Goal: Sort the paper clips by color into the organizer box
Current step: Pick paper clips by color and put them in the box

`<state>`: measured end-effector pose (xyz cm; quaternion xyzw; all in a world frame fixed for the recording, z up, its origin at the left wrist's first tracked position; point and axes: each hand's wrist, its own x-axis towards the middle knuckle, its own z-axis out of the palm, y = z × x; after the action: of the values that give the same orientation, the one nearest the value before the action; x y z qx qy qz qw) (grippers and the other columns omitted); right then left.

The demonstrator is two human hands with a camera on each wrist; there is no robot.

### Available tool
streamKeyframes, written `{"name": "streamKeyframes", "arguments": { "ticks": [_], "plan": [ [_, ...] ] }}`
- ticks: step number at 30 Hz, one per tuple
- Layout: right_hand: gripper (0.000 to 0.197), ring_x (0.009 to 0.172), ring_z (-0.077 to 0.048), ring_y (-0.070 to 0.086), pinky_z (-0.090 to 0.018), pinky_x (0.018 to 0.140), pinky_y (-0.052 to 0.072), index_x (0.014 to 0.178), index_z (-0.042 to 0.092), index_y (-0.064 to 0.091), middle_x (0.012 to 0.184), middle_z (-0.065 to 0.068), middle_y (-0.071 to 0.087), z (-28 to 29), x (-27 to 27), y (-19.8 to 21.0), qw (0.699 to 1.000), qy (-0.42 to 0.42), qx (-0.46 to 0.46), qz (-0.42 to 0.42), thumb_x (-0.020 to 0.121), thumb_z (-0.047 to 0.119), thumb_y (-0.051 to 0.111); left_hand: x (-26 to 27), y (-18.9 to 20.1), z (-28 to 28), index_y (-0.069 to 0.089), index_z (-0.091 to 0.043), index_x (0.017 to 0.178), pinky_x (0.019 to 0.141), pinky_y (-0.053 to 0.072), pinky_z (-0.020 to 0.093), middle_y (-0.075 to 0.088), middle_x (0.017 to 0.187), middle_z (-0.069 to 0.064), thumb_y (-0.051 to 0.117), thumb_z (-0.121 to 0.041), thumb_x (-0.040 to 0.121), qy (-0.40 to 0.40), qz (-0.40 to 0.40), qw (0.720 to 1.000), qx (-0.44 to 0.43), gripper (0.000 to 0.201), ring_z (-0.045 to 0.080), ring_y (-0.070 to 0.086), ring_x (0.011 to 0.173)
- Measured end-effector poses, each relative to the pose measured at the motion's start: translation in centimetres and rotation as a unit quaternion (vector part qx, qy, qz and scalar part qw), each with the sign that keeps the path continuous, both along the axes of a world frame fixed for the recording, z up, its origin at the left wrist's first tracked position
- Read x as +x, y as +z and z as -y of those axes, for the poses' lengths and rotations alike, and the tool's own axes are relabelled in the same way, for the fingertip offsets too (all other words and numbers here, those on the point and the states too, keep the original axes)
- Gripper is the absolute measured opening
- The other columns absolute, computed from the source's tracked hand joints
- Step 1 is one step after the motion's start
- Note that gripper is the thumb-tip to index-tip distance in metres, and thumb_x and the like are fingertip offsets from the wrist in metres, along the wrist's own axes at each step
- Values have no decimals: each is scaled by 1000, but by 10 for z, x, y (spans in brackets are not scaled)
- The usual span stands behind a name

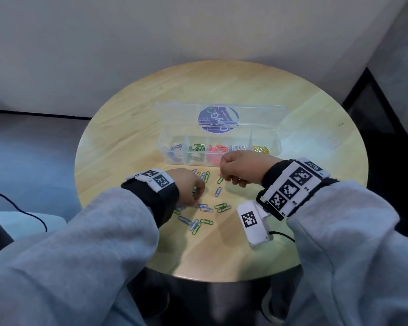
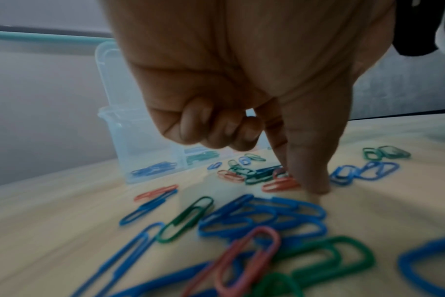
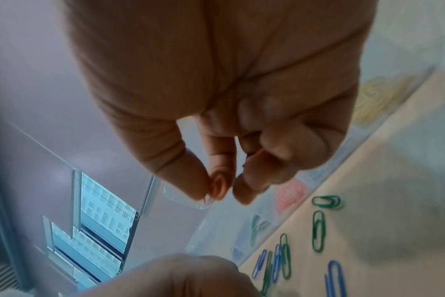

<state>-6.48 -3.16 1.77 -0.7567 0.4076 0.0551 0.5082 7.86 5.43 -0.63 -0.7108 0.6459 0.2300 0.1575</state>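
Head view shows the right hand pinching a red clip before the box. The left hand, other fingers curled, presses one fingertip among loose clips. Clips seem light and slippery; pinch the edges.

Lid sticker: round, purple and white, on the raised clear lid of the organizer box; its print is seen reversed through the plastic and cannot be read.
Wrist bands: black-and-white square code markers, in front of the organizer box; tiny digits beside them, too small to read.
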Motion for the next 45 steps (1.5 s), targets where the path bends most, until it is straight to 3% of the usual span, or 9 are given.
{"name": "streamKeyframes", "arguments": {
  "ticks": [15,17,22,27,30,34,36,41,45],
  "plan": [
    [25,51,-16,40,-23,48,30,65,10,42,65,-9,49,2,1,-3,985,-96,124,71,86,-2,40,17,1,-12,55,-21,75,53,34,19,50,63,-11,66,-24,82,107,-103,987,-60,13,12,48,65],
    [22,50,-16,38,-22,47,29,68,9,40,64,-10,48,2,1,-1,974,-137,155,89,86,-2,36,26,7,-14,50,-17,68,51,37,17,54,56,-9,63,-11,84,220,-236,943,-76,22,8,47,53],
    [17,47,-13,40,-18,40,33,75,8,43,64,-10,51,1,-1,-3,949,-188,212,137,86,-3,37,43,27,-19,35,-13,61,36,30,13,48,49,6,44,10,79,434,-528,716,-143,31,8,42,34],
    [24,45,-11,42,-16,41,35,73,9,44,66,-9,50,-4,2,-9,948,-174,231,134,88,-8,35,53,42,-28,42,-14,62,39,31,11,50,52,3,42,0,60,476,-586,637,-154,15,9,42,37],
    [26,48,-12,42,-17,40,36,81,7,53,65,-7,48,-10,8,-11,953,-156,234,115,90,-5,32,52,39,-29,44,-17,68,37,24,11,41,59,3,44,2,74,479,-509,703,-134,20,9,34,39],
    [23,51,-12,40,-18,44,36,79,12,56,64,-2,46,-21,15,-15,989,-47,131,47,90,-1,41,53,24,-31,52,-20,76,44,24,19,41,61,-1,56,-7,85,336,-273,899,-67,17,12,30,48],
    [15,49,-10,42,-18,45,38,78,19,59,64,2,49,-26,19,-18,999,40,21,-6,87,8,55,54,15,-35,57,-25,77,52,28,24,45,61,-6,67,-17,77,252,-148,955,-49,13,12,38,53],
    [12,52,-4,44,-19,50,36,93,21,64,66,11,48,-35,31,-19,985,119,-110,-64,81,20,67,46,0,-40,59,-28,81,66,40,26,55,77,-11,73,-24,70,188,-75,979,-25,19,17,54,77],
    [18,63,-7,46,-23,57,38,95,23,64,67,12,43,-42,46,-21,961,170,-192,-100,78,19,67,40,-7,-44,56,-28,78,54,31,19,48,67,-11,71,-23,72,148,-62,987,-34,17,15,50,77]
  ]
}}
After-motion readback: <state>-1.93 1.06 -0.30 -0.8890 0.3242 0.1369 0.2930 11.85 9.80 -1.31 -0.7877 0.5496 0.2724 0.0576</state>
